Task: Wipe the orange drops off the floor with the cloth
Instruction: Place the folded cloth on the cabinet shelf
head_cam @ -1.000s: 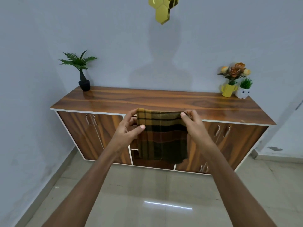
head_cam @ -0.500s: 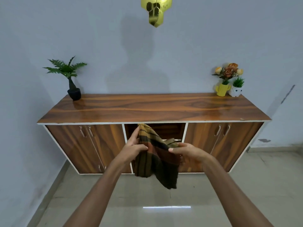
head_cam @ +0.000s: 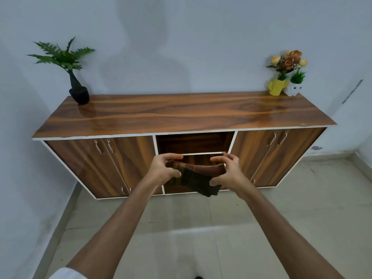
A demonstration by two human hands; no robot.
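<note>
A dark plaid cloth [head_cam: 196,179], brown, green and orange, is folded into a thick wad between my two hands in front of the cabinet's open middle shelf. My left hand [head_cam: 164,171] grips its left end and my right hand [head_cam: 228,174] grips its right end, fingers curled over the top edge. One corner of the cloth hangs down below my right hand. The beige tiled floor [head_cam: 181,228] stretches below my arms; I see no orange drops on the part in view.
A long wooden sideboard [head_cam: 181,113] stands against the grey wall, with closed doors left and right of an open middle compartment [head_cam: 194,142]. A fern in a black vase [head_cam: 77,91] is on its left end, a yellow pot with flowers [head_cam: 278,86] and a small white pot [head_cam: 295,87] on its right.
The cloth was held up spread flat, then folded over; now it is bunched into a compact wad held lower between both hands. The view has tilted down toward the floor.
</note>
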